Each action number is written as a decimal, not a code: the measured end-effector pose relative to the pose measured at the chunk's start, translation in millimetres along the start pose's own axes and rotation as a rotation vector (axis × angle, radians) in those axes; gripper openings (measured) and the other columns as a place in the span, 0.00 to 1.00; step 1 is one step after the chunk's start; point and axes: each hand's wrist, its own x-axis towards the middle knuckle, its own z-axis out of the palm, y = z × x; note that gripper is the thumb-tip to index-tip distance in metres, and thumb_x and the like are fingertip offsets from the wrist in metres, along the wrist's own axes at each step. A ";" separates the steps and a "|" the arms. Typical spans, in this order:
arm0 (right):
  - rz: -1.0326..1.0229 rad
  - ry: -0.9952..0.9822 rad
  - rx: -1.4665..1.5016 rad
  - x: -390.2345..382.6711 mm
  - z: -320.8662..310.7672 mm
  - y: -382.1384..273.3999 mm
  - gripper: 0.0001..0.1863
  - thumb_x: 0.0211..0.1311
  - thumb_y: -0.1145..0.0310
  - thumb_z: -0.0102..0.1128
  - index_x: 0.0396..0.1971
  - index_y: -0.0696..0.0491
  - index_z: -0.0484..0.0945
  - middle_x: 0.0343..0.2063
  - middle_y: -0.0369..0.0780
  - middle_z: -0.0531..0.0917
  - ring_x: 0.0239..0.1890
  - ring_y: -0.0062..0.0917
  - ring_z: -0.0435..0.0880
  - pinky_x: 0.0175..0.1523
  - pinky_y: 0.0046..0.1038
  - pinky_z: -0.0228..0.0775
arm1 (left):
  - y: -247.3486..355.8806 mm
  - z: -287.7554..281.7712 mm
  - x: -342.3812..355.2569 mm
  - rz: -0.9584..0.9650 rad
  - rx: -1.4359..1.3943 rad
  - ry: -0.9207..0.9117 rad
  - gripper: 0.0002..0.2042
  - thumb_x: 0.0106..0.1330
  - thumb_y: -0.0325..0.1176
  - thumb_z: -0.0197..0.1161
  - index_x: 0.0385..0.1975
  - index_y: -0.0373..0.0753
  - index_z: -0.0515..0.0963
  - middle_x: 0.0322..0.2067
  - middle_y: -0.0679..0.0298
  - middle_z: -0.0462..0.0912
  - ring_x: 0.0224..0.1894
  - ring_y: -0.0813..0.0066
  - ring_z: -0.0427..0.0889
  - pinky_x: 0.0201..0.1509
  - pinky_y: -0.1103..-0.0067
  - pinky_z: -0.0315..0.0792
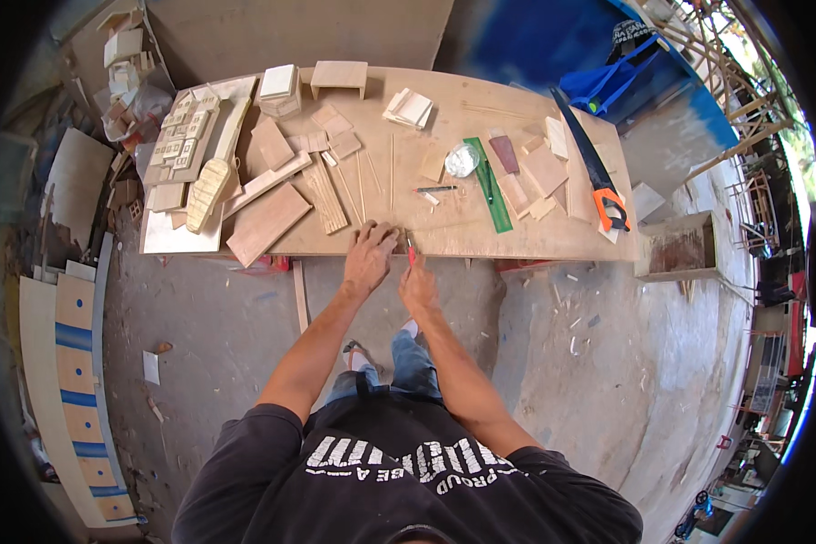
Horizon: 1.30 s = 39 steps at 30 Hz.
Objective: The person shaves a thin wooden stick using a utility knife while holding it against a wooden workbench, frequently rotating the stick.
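At the near edge of the plywood worktable [462,241], my left hand [370,257] has its fingers bent down close together against the top; what they hold, if anything, is too small to make out. Just to its right, my right hand [418,288] grips a slim red-handled tool [412,255], its narrow pale tip pointing away from me at the edge. Thin wooden sticks [391,172] lie beyond my hands, beside a pencil [437,189], a green ruler [488,186] and a round white container [461,160]. A grooved wood piece [326,193] lies left of my left hand.
Assorted boards [268,226] and a pale model-like stack [183,138] cover the table's left. An orange-handled saw [611,208] and small offcuts [544,168] lie at the right. A blue bag [597,83] hangs behind; an open box [675,245] stands beside the table.
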 end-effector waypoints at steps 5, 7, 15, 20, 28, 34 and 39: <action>-0.058 0.060 0.037 2.5 7.9 11.7 0.16 0.66 0.69 0.54 0.47 0.60 0.64 0.28 0.62 0.82 0.36 0.60 0.83 0.40 0.57 0.74 | 7.7 20.0 -2.7 0.074 -0.049 -0.078 0.18 0.65 0.34 0.61 0.54 0.35 0.77 0.57 0.60 0.73 0.59 0.56 0.70 0.58 0.63 0.69; -0.083 0.048 0.045 3.7 6.8 16.6 0.16 0.66 0.69 0.54 0.47 0.60 0.64 0.28 0.62 0.82 0.36 0.60 0.83 0.39 0.57 0.75 | 7.0 22.8 -5.7 0.094 -0.032 -0.061 0.18 0.65 0.33 0.61 0.53 0.35 0.77 0.57 0.60 0.73 0.59 0.56 0.70 0.57 0.64 0.69; -0.032 -0.034 -0.082 4.8 -5.7 9.0 0.20 0.64 0.68 0.57 0.49 0.62 0.63 0.28 0.61 0.83 0.35 0.60 0.84 0.40 0.54 0.77 | 0.9 24.5 -2.0 0.182 -0.011 -0.091 0.16 0.65 0.31 0.59 0.50 0.32 0.77 0.52 0.60 0.73 0.58 0.59 0.71 0.55 0.69 0.71; -0.041 -0.035 -0.141 7.3 -0.9 11.3 0.21 0.63 0.70 0.58 0.50 0.65 0.62 0.29 0.62 0.82 0.36 0.59 0.84 0.41 0.54 0.77 | 3.4 25.3 -4.9 0.222 0.024 -0.054 0.13 0.64 0.31 0.59 0.45 0.32 0.79 0.51 0.60 0.74 0.57 0.61 0.71 0.55 0.70 0.71; -0.110 -0.014 0.023 25.4 -0.5 24.0 0.23 0.63 0.68 0.57 0.52 0.63 0.62 0.30 0.62 0.82 0.35 0.60 0.83 0.41 0.55 0.75 | 12.3 10.8 1.0 0.180 0.004 -0.063 0.15 0.67 0.33 0.56 0.50 0.33 0.78 0.54 0.58 0.72 0.58 0.56 0.71 0.56 0.67 0.70; -0.193 0.074 0.057 -1.5 0.9 31.9 0.16 0.64 0.67 0.55 0.45 0.61 0.67 0.28 0.61 0.82 0.35 0.60 0.82 0.42 0.56 0.73 | 3.8 24.3 -16.4 0.152 -0.045 0.023 0.13 0.65 0.28 0.56 0.48 0.34 0.79 0.52 0.57 0.75 0.57 0.53 0.72 0.59 0.65 0.71; -0.147 0.159 0.217 -14.7 1.1 33.7 0.13 0.69 0.63 0.52 0.40 0.59 0.70 0.28 0.60 0.81 0.35 0.60 0.81 0.39 0.54 0.71 | 6.0 20.7 -16.4 0.125 -0.021 0.005 0.14 0.64 0.29 0.57 0.49 0.37 0.80 0.49 0.62 0.77 0.56 0.57 0.73 0.57 0.66 0.71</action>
